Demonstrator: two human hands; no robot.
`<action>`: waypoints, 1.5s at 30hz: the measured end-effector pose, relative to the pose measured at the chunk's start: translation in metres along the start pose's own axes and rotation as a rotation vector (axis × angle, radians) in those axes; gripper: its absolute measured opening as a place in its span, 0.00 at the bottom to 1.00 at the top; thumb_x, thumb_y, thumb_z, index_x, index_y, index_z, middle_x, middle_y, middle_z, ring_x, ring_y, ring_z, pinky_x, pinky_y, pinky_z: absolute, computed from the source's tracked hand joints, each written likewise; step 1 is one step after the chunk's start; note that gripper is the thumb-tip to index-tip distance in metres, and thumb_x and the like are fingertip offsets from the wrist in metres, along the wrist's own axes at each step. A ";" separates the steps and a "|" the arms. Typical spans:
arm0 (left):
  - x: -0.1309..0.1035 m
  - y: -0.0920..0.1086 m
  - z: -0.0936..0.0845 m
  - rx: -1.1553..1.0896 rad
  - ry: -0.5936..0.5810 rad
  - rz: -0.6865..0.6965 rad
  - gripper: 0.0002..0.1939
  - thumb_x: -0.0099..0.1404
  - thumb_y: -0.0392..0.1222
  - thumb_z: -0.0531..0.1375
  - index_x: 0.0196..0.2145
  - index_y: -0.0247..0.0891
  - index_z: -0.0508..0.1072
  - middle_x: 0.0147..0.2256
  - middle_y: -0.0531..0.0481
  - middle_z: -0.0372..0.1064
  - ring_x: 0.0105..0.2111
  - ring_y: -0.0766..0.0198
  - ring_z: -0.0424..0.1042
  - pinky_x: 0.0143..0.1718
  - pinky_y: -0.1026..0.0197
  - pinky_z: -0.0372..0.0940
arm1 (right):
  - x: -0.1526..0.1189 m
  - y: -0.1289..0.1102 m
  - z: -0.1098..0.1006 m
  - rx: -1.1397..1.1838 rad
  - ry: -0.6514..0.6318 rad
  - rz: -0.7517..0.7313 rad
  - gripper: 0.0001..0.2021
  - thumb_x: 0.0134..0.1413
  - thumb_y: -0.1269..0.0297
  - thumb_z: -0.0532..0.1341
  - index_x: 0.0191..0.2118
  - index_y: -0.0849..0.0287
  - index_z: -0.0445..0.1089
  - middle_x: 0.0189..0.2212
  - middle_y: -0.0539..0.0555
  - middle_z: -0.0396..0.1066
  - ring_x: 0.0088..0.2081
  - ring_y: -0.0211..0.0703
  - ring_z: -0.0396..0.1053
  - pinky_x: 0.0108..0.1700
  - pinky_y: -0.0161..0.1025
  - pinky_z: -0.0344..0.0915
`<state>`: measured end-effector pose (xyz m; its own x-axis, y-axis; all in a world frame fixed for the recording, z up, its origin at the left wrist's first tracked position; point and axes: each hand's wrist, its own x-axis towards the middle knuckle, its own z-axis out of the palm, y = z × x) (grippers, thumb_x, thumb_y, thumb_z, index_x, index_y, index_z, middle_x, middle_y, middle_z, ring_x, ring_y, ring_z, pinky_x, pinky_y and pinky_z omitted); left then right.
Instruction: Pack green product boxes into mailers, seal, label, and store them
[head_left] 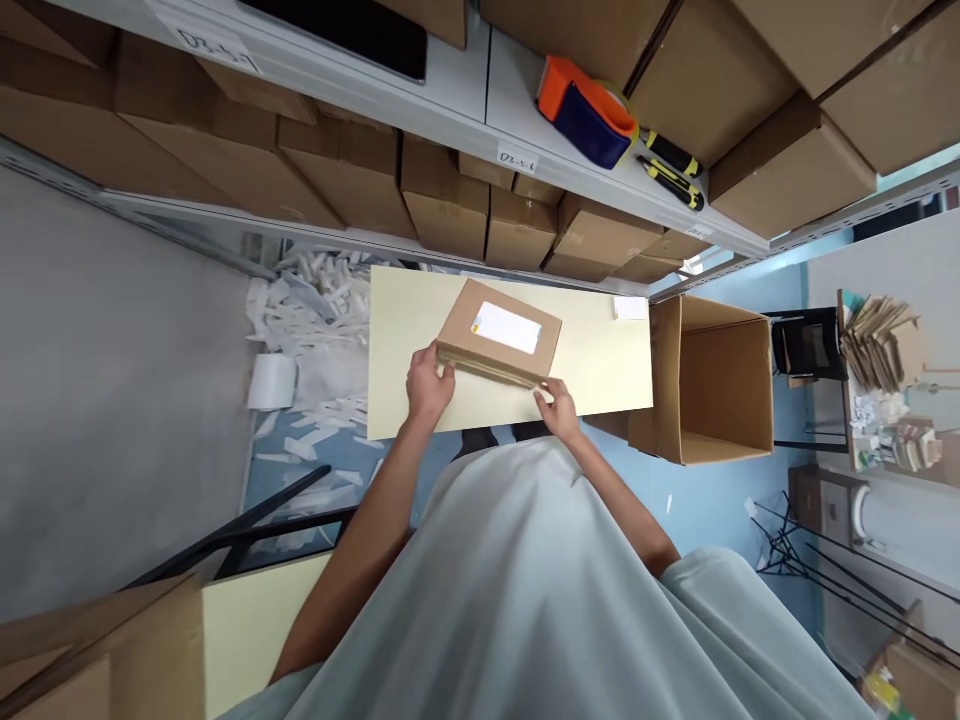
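A flat brown cardboard box (459, 318) sits at a slant over the pale yellow tabletop (600, 385), a white label (507, 328) on its upper face. My left hand (430, 385) grips the near left corner, thumb along the front edge. At the near right corner, my right hand (556, 408) pinches the box's edge between thumb and fingers. Whether the box rests fully on the table or is slightly raised, I cannot tell. A small stack of white labels or paper (628, 308) lies at the table's far right corner.
Shelves (457, 100) of cardboard boxes run along the far side, holding an orange and blue tape dispenser (589, 110) and utility knives (671, 170). A large open carton (724, 380) stands right of the table. Scrap packing material (322, 320) and a white roll (272, 382) lie left.
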<state>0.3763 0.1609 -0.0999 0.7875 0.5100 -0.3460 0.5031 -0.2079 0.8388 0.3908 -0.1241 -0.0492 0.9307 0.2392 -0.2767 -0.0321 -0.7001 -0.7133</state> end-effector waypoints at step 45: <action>-0.133 0.251 0.100 -0.416 0.520 0.469 0.16 0.77 0.48 0.64 0.57 0.42 0.80 0.51 0.43 0.80 0.46 0.57 0.84 0.54 0.51 0.82 | 0.117 -0.129 -0.181 0.408 -0.402 -0.573 0.30 0.74 0.35 0.61 0.64 0.55 0.73 0.57 0.60 0.83 0.58 0.55 0.81 0.66 0.53 0.76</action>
<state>0.4337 -0.0428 0.1146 0.5662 0.7904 0.2340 -0.0925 -0.2212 0.9708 0.5697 -0.1276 0.1266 0.6436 0.7639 0.0479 0.2073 -0.1137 -0.9717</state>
